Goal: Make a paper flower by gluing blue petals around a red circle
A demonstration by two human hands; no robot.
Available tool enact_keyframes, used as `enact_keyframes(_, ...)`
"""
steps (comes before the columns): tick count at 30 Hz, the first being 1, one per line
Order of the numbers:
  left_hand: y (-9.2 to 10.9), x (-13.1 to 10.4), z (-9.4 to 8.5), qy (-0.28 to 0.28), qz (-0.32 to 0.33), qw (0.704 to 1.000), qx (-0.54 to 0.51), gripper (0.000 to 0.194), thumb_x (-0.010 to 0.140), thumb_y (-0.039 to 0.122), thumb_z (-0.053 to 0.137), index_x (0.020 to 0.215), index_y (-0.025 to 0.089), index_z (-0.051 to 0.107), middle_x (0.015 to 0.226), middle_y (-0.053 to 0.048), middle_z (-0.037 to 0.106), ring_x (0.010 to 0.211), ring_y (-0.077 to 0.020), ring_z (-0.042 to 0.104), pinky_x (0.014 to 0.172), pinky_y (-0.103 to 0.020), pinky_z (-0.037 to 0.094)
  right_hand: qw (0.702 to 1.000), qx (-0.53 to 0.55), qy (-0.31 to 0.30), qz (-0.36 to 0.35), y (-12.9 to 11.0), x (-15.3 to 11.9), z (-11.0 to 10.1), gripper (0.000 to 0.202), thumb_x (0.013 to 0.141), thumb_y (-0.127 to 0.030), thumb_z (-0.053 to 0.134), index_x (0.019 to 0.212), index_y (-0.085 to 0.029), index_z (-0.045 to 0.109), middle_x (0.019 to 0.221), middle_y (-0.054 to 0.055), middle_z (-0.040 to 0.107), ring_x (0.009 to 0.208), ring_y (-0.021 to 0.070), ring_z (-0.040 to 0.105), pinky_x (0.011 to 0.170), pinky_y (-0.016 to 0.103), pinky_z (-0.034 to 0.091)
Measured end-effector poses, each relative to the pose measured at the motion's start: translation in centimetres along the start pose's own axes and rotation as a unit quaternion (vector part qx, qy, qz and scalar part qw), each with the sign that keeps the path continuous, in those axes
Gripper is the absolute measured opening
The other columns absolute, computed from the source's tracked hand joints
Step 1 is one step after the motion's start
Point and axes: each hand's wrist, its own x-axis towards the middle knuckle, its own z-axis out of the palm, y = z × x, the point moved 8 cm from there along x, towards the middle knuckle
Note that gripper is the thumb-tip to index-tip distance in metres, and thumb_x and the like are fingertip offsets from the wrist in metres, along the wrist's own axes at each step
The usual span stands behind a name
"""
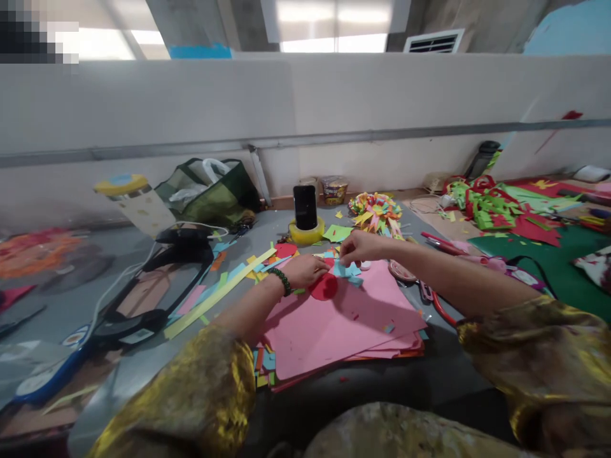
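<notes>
A stack of pink paper sheets lies before me, with small paper scraps on top. My left hand, a dark green bead bracelet at its wrist, rests over the upper left of the stack. Its fingers stretch out at the upper edge of a red paper circle. To the right, my right hand is closed in a pinch at a small light blue paper piece. More light blue pieces lie just beneath that hand. Another red circle sits behind my left hand, among cut strips.
A phone stands in a yellow tape roll behind the stack. Scissors lie to its right. A multicoloured paper-strip bundle is farther back. Left are a black-framed object, a long pale yellow strip and a green bag.
</notes>
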Motion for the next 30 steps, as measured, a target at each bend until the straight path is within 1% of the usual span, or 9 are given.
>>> enact_keyframes(5,-0.7,-0.1,0.6,0.039,-0.022,0.999,0.005,0.035,0.096,0.026,0.037,0.094,0.023,0.073,0.106,-0.006,0.072,0.099,-0.0199,0.064,0.086,-0.029,0.048,0.984,0.113,0.028,-0.138,-4.5,-7.7,-4.5,0.029,0.063,-0.042,0.077,0.069,-0.017,0.065,0.055,-0.004,0.059,0.050,0.0066,0.050,0.048,0.019,0.040)
enact_keyframes(7,-0.9,-0.2,0.7,0.053,-0.037,0.998,0.003,0.035,0.096,0.027,0.038,0.095,0.024,0.073,0.107,-0.006,0.072,0.100,-0.0204,0.064,0.087,-0.030,0.049,0.971,0.149,0.080,-0.170,-5.4,-10.9,-6.9,0.034,0.061,-0.048,0.078,0.068,-0.019,0.062,0.052,-0.006,0.055,0.048,0.0053,0.047,0.047,0.019,0.037)
enact_keyframes(9,-1.0,-0.3,0.8,0.064,-0.054,0.996,0.007,0.035,0.096,0.026,0.039,0.096,0.023,0.074,0.107,-0.007,0.072,0.099,-0.0212,0.065,0.088,-0.031,0.049,0.967,0.156,0.105,-0.170,-5.0,-12.2,-7.9,0.037,0.059,-0.053,0.077,0.066,-0.020,0.060,0.050,-0.007,0.054,0.044,0.0046,0.045,0.044,0.018,0.035)
enact_keyframes(11,-0.8,-0.5,0.8,0.075,-0.065,0.995,0.015,0.035,0.096,0.025,0.039,0.096,0.023,0.074,0.106,-0.007,0.072,0.098,-0.0217,0.065,0.089,-0.033,0.049,0.980,0.112,0.101,-0.127,-3.3,-11.0,-6.8,0.032,0.062,-0.048,0.076,0.067,-0.019,0.063,0.052,-0.005,0.057,0.047,0.0057,0.050,0.046,0.018,0.038)
enact_keyframes(14,-0.3,-0.8,0.9,0.081,-0.071,0.994,0.031,0.036,0.096,0.024,0.038,0.099,0.020,0.074,0.108,-0.010,0.072,0.099,-0.0232,0.065,0.091,-0.035,0.049,0.997,-0.011,0.071,-0.026,0.5,-6.8,-3.3,0.011,0.071,-0.025,0.069,0.066,-0.016,0.067,0.059,-0.001,0.064,0.049,0.0079,0.056,0.047,0.018,0.042)
enact_keyframes(18,0.0,-1.3,0.7,0.092,-0.068,0.993,0.031,0.038,0.097,0.024,0.037,0.104,0.019,0.074,0.112,-0.012,0.071,0.102,-0.0249,0.064,0.093,-0.038,0.048,0.987,-0.136,0.072,0.048,3.9,-3.4,-1.0,0.015,0.077,-0.014,0.059,0.069,-0.014,0.072,0.062,0.001,0.069,0.050,0.0098,0.060,0.050,0.019,0.044)
enact_keyframes(21,-0.4,-1.7,0.1,0.117,-0.079,0.990,0.016,0.038,0.097,0.026,0.037,0.110,0.021,0.073,0.113,-0.012,0.070,0.101,-0.0243,0.063,0.091,-0.038,0.049,0.978,-0.182,0.098,0.040,3.7,-3.2,-2.2,0.019,0.078,-0.014,0.058,0.076,-0.015,0.077,0.065,0.003,0.072,0.058,0.0137,0.064,0.055,0.021,0.044)
enact_keyframes(25,-1.3,-2.1,-0.5,0.122,-0.121,0.985,0.018,0.037,0.092,0.020,0.043,0.114,0.019,0.072,0.116,-0.014,0.067,0.105,-0.0271,0.061,0.091,-0.040,0.048,0.957,-0.258,0.135,0.008,1.6,-2.3,-3.9,0.027,0.082,-0.014,0.056,0.098,-0.016,0.078,0.094,0.008,0.077,0.083,0.0201,0.068,0.068,0.024,0.044)
enact_keyframes(30,-1.5,-2.2,-0.3,0.096,-0.122,0.987,0.049,0.036,0.088,0.016,0.044,0.100,0.024,0.077,0.115,-0.010,0.069,0.107,-0.0276,0.060,0.094,-0.043,0.045,0.941,-0.326,0.088,-0.008,-0.5,1.6,-1.6,0.030,0.080,-0.013,0.058,0.102,-0.018,0.078,0.100,0.009,0.077,0.091,0.0235,0.068,0.070,0.026,0.044)
